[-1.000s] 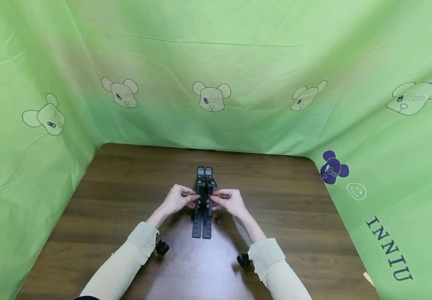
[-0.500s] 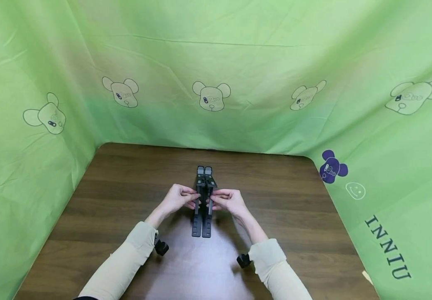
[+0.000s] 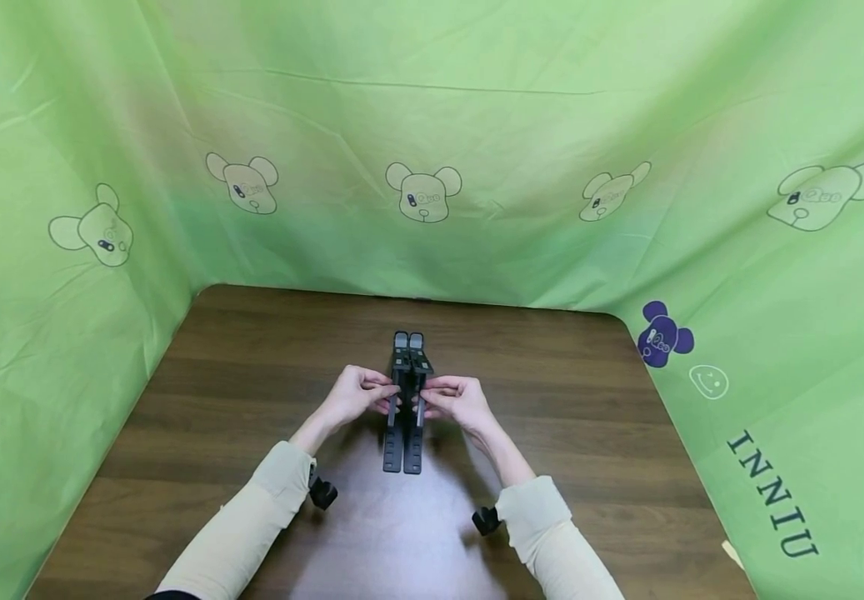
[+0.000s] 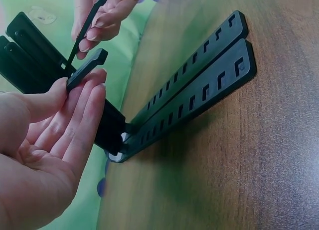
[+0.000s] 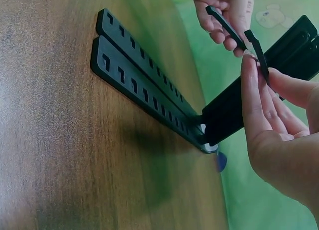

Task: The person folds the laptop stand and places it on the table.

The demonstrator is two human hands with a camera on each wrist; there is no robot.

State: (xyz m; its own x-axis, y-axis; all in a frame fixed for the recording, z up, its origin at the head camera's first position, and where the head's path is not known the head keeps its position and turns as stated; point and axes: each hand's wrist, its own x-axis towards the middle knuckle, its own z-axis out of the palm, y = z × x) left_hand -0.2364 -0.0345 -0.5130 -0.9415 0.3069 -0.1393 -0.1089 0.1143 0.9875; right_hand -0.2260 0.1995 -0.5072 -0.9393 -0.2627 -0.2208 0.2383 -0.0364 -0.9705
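Note:
A black folding laptop stand (image 3: 403,450) stands in the middle of the wooden table, with its paired base rails pointing toward me. In the left wrist view its slotted rails (image 4: 199,98) lie on the table side by side, and the upper arms rise from the far hinge at an angle. My left hand (image 3: 349,396) pinches the left support strut (image 4: 87,69) between thumb and fingers. From the other side, my right hand (image 3: 461,402) pinches the right strut (image 5: 259,53) in the same way. Both struts' free ends stick out, apart from the slots.
Green cloth (image 3: 424,117) printed with bear heads hangs round the back and sides of the table (image 3: 551,375). A black wrist camera (image 3: 322,493) sits below my left cuff, and another camera (image 3: 486,521) below my right.

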